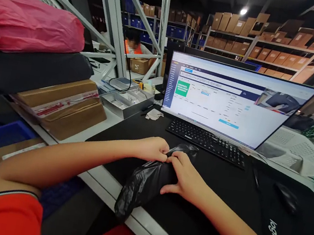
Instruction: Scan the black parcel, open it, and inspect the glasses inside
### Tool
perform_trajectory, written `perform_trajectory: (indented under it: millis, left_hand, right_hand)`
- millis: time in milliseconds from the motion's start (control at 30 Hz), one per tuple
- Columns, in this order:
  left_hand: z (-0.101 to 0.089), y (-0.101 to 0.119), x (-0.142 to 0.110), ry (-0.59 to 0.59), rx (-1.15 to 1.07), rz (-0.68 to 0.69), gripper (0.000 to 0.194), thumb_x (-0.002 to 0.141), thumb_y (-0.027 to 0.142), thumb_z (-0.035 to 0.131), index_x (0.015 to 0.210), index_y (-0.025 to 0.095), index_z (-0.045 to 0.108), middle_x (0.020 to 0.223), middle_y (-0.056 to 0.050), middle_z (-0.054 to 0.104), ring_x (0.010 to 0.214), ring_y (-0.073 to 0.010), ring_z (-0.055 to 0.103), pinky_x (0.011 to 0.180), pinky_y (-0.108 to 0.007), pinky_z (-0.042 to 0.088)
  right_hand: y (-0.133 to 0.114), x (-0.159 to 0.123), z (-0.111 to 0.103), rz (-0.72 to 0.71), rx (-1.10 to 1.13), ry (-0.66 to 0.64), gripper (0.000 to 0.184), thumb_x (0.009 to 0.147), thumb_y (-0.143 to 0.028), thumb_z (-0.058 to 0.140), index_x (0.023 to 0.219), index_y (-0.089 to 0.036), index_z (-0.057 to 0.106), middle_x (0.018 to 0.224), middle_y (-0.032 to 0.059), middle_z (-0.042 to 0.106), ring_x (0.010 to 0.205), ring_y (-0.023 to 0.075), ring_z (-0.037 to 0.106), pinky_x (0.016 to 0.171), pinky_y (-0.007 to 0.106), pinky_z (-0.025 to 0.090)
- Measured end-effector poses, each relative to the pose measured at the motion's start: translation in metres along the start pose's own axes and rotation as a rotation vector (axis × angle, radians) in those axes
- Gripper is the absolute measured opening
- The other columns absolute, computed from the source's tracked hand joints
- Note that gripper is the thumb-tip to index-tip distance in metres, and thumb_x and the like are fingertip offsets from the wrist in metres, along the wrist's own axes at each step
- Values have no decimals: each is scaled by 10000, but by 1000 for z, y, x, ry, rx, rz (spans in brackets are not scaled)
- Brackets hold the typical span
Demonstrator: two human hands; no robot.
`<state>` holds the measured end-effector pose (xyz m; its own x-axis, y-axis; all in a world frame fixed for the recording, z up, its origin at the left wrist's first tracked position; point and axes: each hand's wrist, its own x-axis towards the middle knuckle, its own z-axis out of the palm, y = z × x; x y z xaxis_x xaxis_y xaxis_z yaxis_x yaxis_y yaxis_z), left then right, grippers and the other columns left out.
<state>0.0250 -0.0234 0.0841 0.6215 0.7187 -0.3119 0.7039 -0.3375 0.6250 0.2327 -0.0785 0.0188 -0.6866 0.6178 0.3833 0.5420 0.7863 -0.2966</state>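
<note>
A black plastic bag point(143, 186), bulging with contents I cannot see, lies across the front edge of the black desk mat point(124, 134). Its gathered end points toward the keyboard point(205, 141). My left hand point(153, 148) is closed on the gathered plastic near that end. Right beside it, my right hand point(185, 175) pinches the same part of the bag, fingertips meeting those of the left. The right thumb reaches down along the bag's side.
A monitor point(231, 101) stands behind the keyboard. A mouse point(286, 196) rests at right. At left are a cardboard box point(63, 104), dark and pink packages point(31, 22), and a metal tray point(130, 99). Another person point(134, 46) is beyond the frame posts.
</note>
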Motion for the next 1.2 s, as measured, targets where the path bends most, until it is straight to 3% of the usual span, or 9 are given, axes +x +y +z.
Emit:
perform_trajectory:
  millis: [167, 300, 433, 600, 700, 800, 900, 1033, 1200]
  left_hand:
    - [5, 8, -4, 184, 436, 74, 182, 757, 279, 612, 613, 189, 546, 607, -10, 589, 581, -173, 549, 539, -297, 302]
    - [-9, -2, -16, 359, 698, 11, 136, 796, 234, 575, 687, 185, 640, 710, -78, 670, 715, -240, 637, 610, -324, 353]
    - [-31, -40, -30, 388, 667, -105, 135, 795, 232, 559, 685, 189, 625, 702, -47, 666, 669, -184, 597, 585, -300, 306]
    - [-25, -55, -31, 434, 651, -112, 134, 862, 238, 520, 836, 200, 645, 747, -35, 678, 697, -184, 617, 612, -291, 339]
    - [-13, -44, -38, 503, 603, 30, 246, 857, 193, 593, 1098, 201, 644, 1105, -98, 709, 1018, -252, 670, 807, -322, 489]
    - [-4, -42, -55, 400, 530, 385, 196, 942, 209, 578, 1121, 216, 656, 1383, -118, 604, 1302, -258, 564, 1144, -442, 409]
    - [2, -56, -67, 278, 497, 506, 224, 1004, 377, 541, 1105, 213, 656, 1175, -86, 703, 1139, -234, 654, 1229, -501, 315]
    - [10, -85, -73, 276, 523, 486, 623, 819, 667, 704, 1170, 163, 603, 1067, -107, 706, 1009, -276, 681, 1210, -531, 333]
    - [23, -101, -88, 317, 499, 515, 401, 798, 482, 763, 1026, 193, 606, 906, -29, 661, 890, -216, 660, 1230, -509, 288]
  right_hand:
    - [0, 15, -3, -123, -165, -90, 784, 551, -708, 888, 1035, -128, 678, 1121, 122, 605, 972, 281, 548, 863, 422, 526]
    - [5, -5, -11, -212, -207, -230, 401, 802, -523, 841, 815, -181, 632, 892, 25, 617, 804, 191, 562, 660, 314, 435]
    - [20, -46, -11, -196, -291, -79, 258, 1045, -198, 488, 823, -178, 616, 738, 11, 519, 680, 144, 495, 603, 298, 344]
    - [14, -51, -1, -201, -434, -6, 271, 961, -43, 491, 736, -178, 561, 701, 20, 503, 629, 162, 428, 575, 333, 287]
    - [-5, -35, -1, -67, -496, -35, 133, 860, -171, 740, 835, -182, 609, 764, 29, 569, 727, 202, 482, 611, 347, 309]
    - [-25, -18, -1, -44, -465, -4, 379, 764, -408, 895, 922, -172, 644, 892, 51, 641, 987, 270, 542, 837, 393, 392]
    - [-40, 1, 7, -116, -398, 35, 462, 786, -554, 859, 905, -160, 650, 920, 54, 660, 1095, 272, 535, 1041, 434, 330]
    - [-46, 22, 22, -157, -319, 21, 551, 791, -694, 775, 810, -163, 631, 798, 36, 626, 871, 221, 534, 850, 388, 371]
    - [-39, 19, 37, -254, -275, 100, 472, 976, -563, 642, 715, -174, 579, 675, 4, 552, 715, 173, 452, 745, 357, 309]
